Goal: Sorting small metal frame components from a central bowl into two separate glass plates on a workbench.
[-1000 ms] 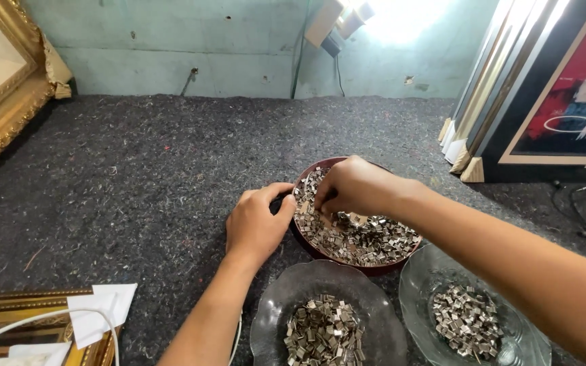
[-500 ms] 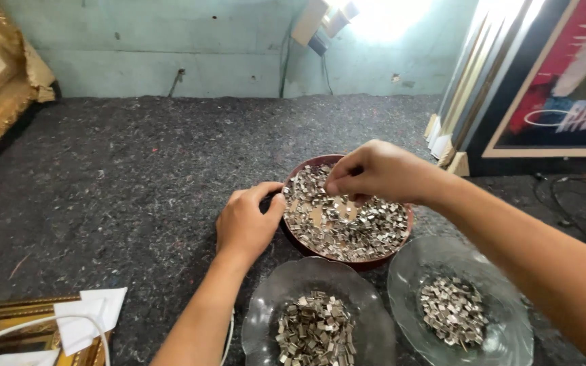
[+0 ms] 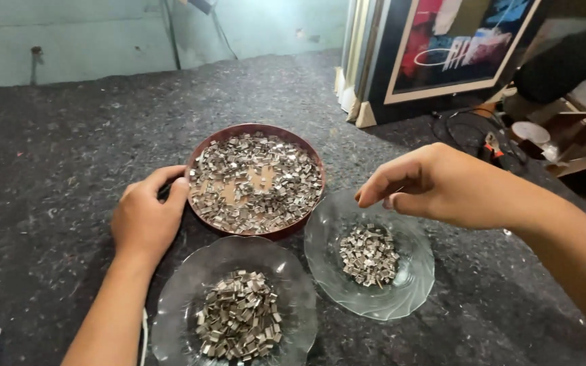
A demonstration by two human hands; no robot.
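Shiny small silver metal clips (image 3: 256,179) in a smooth round brown bowl (image 3: 201,157), two clear glossy ribbed glass dishes (image 3: 412,285), matt, rough dark grey felt tabletop (image 3: 69,149), glossy framed picture (image 3: 456,47) upper right

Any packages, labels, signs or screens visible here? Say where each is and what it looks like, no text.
Framed poster: leaning upright at the far right of the table, rectangular, dark frame, red, white and black artwork with lettering.
Cardboard boxes: right edge past the table, brown, open, partly hidden.
No screens or labels can be made out.
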